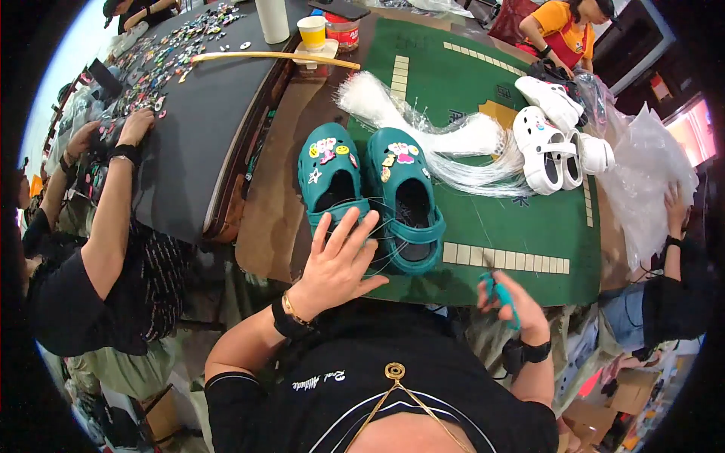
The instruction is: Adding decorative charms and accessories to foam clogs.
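Two dark green clogs with cartoon charms on their toes stand side by side before me, the left clog and the right clog. My left hand lies over the heel of the left clog, fingers stretched out and spread. Thin clear strands loop between the two heels, by my fingertips. Beyond the table's front edge, my right hand is closed around teal-handled scissors, whose blades point up and away from me. What the left palm covers is hidden.
Bundles of clear fastener strands lie behind the clogs on the green mat. White clogs and a plastic bag are at the right. Left, a co-worker's hands touch charms on a dark table. A yellow cup stands at the back.
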### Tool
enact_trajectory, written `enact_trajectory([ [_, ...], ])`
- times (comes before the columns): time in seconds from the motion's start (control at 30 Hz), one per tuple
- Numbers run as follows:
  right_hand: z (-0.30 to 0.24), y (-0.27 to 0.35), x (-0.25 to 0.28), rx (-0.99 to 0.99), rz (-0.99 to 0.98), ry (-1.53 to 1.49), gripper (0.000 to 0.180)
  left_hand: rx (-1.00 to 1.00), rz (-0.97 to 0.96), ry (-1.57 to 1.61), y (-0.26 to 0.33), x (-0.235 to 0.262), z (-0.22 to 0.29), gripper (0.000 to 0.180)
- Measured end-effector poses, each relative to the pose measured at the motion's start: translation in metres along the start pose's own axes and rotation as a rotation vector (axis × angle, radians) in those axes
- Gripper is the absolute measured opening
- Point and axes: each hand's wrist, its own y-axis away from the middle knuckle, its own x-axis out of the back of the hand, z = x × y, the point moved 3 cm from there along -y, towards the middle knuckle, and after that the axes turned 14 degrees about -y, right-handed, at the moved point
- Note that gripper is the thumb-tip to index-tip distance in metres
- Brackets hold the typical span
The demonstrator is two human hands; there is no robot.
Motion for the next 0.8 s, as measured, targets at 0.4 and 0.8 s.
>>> enact_trajectory([
  [0.4,0.027,-0.037,-0.046,-0.158,-0.409,0.285,0.044,0.035,0.134,-0.167,0.002,-0.014,0.009,0.028],
  [0.8,0.037,-0.051,-0.073,-0.28,-0.346,0.165,0.054,0.008,0.269,-0.159,0.02,-0.01,0.012,0.016],
])
